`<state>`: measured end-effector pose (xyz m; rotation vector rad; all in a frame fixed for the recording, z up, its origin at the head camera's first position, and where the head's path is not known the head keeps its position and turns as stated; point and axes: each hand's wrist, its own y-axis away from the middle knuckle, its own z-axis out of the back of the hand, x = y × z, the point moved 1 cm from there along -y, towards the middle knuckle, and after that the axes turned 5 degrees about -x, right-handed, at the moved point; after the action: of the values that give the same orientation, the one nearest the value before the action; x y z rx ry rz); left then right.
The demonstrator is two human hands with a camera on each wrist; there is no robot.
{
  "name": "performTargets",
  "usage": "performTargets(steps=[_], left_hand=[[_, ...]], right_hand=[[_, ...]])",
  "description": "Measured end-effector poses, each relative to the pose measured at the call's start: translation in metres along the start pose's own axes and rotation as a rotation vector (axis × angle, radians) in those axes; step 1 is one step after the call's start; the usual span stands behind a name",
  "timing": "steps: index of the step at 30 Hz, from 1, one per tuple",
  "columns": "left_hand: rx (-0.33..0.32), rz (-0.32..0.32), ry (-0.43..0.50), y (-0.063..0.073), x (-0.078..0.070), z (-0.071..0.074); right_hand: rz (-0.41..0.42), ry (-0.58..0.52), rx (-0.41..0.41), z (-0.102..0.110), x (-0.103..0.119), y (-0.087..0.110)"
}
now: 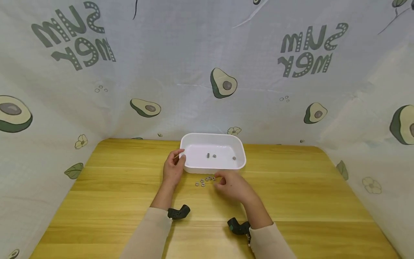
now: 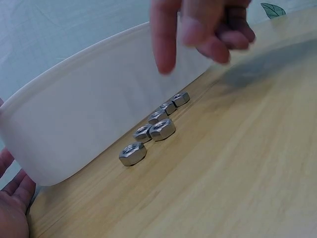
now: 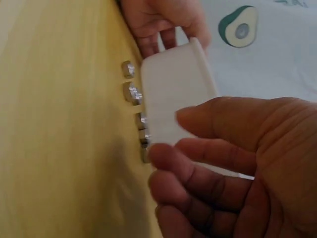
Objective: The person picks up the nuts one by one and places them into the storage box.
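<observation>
A white plastic tray [image 1: 200, 170] stands on the table, and my left hand [image 1: 173, 169] grips its left end with the thumb near the rim. Three small metal nuts [image 1: 214, 156] lie apart on the tray's floor. Along the outside of its front wall, several hex nuts [image 2: 132, 153] form a loose row on the wood. My right hand [image 1: 234, 185] hovers just over the right end of this row. In the right wrist view its fingers [image 3: 171, 186] are loosely bent, the thumb stands apart from them, and nothing shows between them.
The wooden table [image 1: 113, 187] spreads out to both sides of the tray. Behind and beside it hangs a pale curtain [image 1: 181, 64] printed with avocados and lettering. A black wrist device [image 1: 179, 212] sits on the left wrist, and a similar device [image 1: 238, 226] is on the right.
</observation>
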<state>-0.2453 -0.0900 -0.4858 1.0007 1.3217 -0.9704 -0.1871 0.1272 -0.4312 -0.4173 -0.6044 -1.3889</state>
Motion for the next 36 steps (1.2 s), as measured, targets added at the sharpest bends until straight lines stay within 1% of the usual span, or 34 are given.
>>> performTargets(steps=[3,8,19,25,36], left_hand=[[0.0,0.005,-0.004,0.0,0.0,0.001],[0.0,0.003,-0.002,0.0,-0.001,0.001],[0.005,-0.005,0.006,0.0,0.0,0.001],[0.007,0.0,0.005,0.0,0.0,0.001],[0.01,0.01,0.014,0.001,-0.001,0.001]], right_hand=[[0.018,0.061,0.018,-0.007,-0.004,-0.002],[0.028,0.124,0.001,-0.012,-0.004,-0.004],[0.071,0.145,-0.043,-0.019,-0.004,-0.004],[0.051,0.163,-0.043,-0.02,-0.003,-0.004],[0.079,0.174,-0.06,-0.023,-0.001,-0.004]])
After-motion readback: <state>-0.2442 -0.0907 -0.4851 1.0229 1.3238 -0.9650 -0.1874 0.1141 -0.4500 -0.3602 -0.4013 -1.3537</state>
